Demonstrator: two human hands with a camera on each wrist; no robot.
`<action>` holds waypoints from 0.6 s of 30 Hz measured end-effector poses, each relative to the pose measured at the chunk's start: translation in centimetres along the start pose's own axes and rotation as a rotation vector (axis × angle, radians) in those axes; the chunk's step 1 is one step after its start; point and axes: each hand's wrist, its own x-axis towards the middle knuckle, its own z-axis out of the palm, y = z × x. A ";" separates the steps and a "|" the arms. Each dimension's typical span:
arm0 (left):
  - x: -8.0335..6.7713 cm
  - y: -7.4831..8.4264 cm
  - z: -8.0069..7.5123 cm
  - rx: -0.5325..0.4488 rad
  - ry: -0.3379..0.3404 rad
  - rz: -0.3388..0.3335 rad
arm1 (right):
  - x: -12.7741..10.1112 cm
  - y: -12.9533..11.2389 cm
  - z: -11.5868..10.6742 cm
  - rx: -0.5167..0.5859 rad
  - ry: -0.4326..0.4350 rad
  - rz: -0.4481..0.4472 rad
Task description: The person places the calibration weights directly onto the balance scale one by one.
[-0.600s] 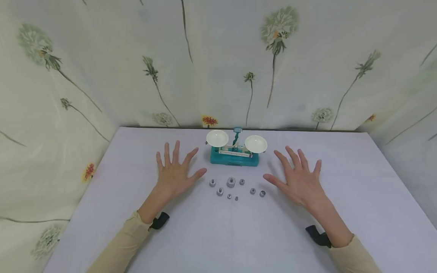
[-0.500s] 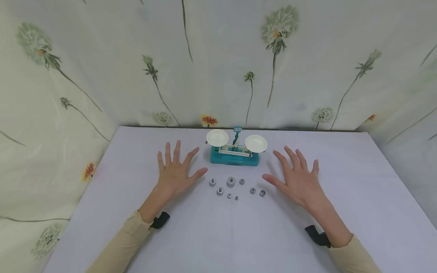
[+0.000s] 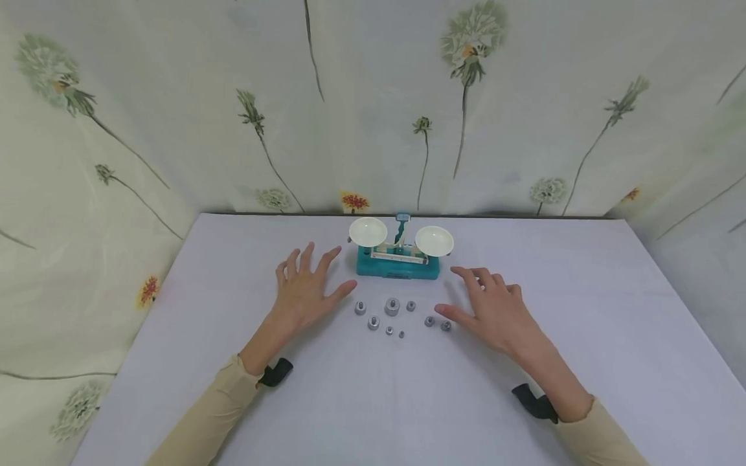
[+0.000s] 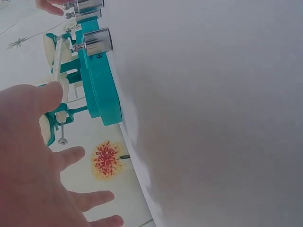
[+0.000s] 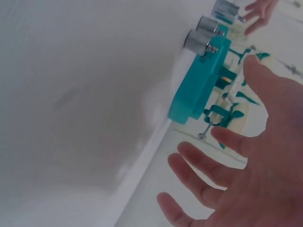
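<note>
Flanking a cluster of small metal weights (image 3: 400, 317), both hands sit low over the white table (image 3: 583, 323) and hold nothing. The left hand (image 3: 303, 292) has its fingers spread and straight, thumb pointing toward the nearest weight. The right hand (image 3: 492, 309) is open too, fingers loosely bent at the knuckles, its thumb tip just beside the rightmost weight (image 3: 445, 325). Whether either palm touches the table cannot be told.

The balance (image 3: 399, 252), a teal base with two white pans, stands behind the weights near the far table edge. Both pans appear bare. The wrist views show the same base, the weights on the table and open fingers gripping nothing.

Judgement: the work is at its starting step, a reach toward the weights, with nothing lifted and nothing loaded. The right hand looks the likelier to pick first. The next move calls for a fine pinch on one small weight without knocking its close neighbours, then a gentle placement on a pan.
</note>
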 end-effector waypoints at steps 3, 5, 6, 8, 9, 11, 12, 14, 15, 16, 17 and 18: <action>0.2 0.2 0.0 -0.030 0.003 0.011 | -0.1 -0.3 -0.1 0.008 -0.024 -0.016; 0.2 0.3 0.1 -0.049 0.006 0.011 | -0.2 -0.5 -0.2 0.007 -0.032 -0.028; 0.3 0.3 0.1 -0.058 0.010 0.013 | -0.3 -0.5 -0.2 0.005 -0.033 -0.033; 0.4 0.3 0.2 -0.074 0.017 0.013 | -0.4 -0.6 -0.1 0.000 -0.031 -0.043; 0.4 0.3 0.3 -0.082 0.022 0.013 | -0.4 -0.6 -0.1 -0.003 -0.033 -0.048; 0.6 0.2 0.4 -0.100 0.027 0.015 | -0.5 -0.6 0.0 -0.007 -0.034 -0.054; 0.7 0.2 0.5 -0.110 0.027 0.016 | -0.5 -0.6 0.1 -0.007 -0.036 -0.057; 0.8 0.1 0.6 -0.132 0.023 0.018 | -0.6 -0.7 0.1 -0.006 -0.038 -0.063; 0.9 0.1 0.7 -0.146 0.021 0.020 | -0.6 -0.7 0.1 -0.006 -0.040 -0.066; 1.0 0.1 0.7 -0.164 0.017 0.021 | -0.6 -0.7 0.1 -0.004 -0.043 -0.068; 1.1 0.1 0.7 -0.185 0.014 0.022 | -0.6 -0.8 0.1 -0.003 -0.044 -0.071; 1.2 0.1 0.7 -0.209 0.011 0.022 | -0.5 -0.9 0.1 0.000 -0.046 -0.074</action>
